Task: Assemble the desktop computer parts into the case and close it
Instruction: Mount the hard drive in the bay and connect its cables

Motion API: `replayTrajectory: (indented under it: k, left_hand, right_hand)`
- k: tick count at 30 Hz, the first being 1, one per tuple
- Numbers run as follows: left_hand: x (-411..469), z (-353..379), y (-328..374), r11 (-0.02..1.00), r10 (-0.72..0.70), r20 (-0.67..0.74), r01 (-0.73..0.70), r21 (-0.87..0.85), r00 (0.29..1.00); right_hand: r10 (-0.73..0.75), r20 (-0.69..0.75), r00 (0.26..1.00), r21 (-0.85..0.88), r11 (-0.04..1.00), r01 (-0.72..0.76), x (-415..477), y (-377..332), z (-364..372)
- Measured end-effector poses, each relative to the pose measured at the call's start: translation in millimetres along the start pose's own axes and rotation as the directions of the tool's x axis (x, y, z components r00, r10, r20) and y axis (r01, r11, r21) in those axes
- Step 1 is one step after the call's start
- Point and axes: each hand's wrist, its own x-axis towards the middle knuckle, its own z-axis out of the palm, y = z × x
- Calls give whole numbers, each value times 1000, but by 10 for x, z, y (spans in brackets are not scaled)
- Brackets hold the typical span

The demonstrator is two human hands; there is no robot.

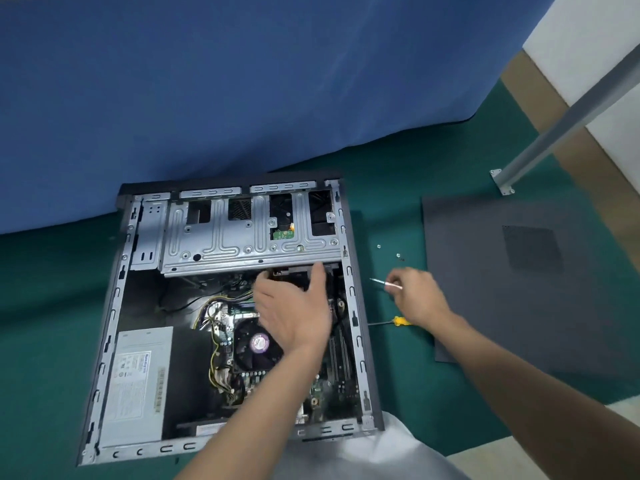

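left grip point(294, 306) sat inside the open case point(358, 341), clamped on a dark part point(291, 274) just under the drive cage point(249, 237). right grip point(412, 292) was outside, pinching a thin tool point(381, 283), tip toward the case. screws point(397, 255) lay just beyond it.

backdrop: blue cloth point(242, 81) hanging across the far side on my feed, bottom edge lying on the mat
floor cover: green mat point(398, 209) under everything
far right: grey metal leg point(568, 124) slanting down, its bolted foot plate point(502, 183) on the mat
behind that: tan floor strip point(519, 88), white wall point(571, 29)
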Motion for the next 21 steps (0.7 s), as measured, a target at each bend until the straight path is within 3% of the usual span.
replayTrajectory:
  k: [2,4,5,8,13,15,16,18,20,21]
  left_hand:
    - [-285,61,-36,944,311,-87,-298,141,946]
    - [-481,169,-82,771,586,77,-585,253,806]
    - [-534,233,-106,693,641,186,-666,277,745]
    - [-594,395,-163,600,626,358,-722,345,692]
    - [-607,484,-224,459,644,377,-730,506,666]
    - [-604,501,-235,439,652,364,-723,533,665]
    - [-605,505,-236,438,659,355,-722,536,663]
    - [-606,505,-228,439,670,341,-722,535,659]
    - [-605,501,-232,440,670,342,-724,531,659]
    - [-600,496,-236,442,670,345,-726,526,658]
  right_hand:
    - [-17,-20,1000,-54,998,16,-16,53,225]
    - [-69,-28,997,-145,987,65,-16,81,375]
    - [-103,-28,994,-179,979,96,-5,100,429]
    - [-134,-44,990,-136,983,127,44,179,533]
    - [-235,-194,952,-159,966,206,-30,415,608]
    - [-100,-385,918,24,993,118,-152,505,580]
    - [56,-479,876,184,982,38,-231,548,563]
    - [479,-504,718,570,810,-140,-392,649,561]
    - [823,-237,516,867,419,-270,-552,757,575]
    - [899,-41,436,937,186,-296,-617,800,583]
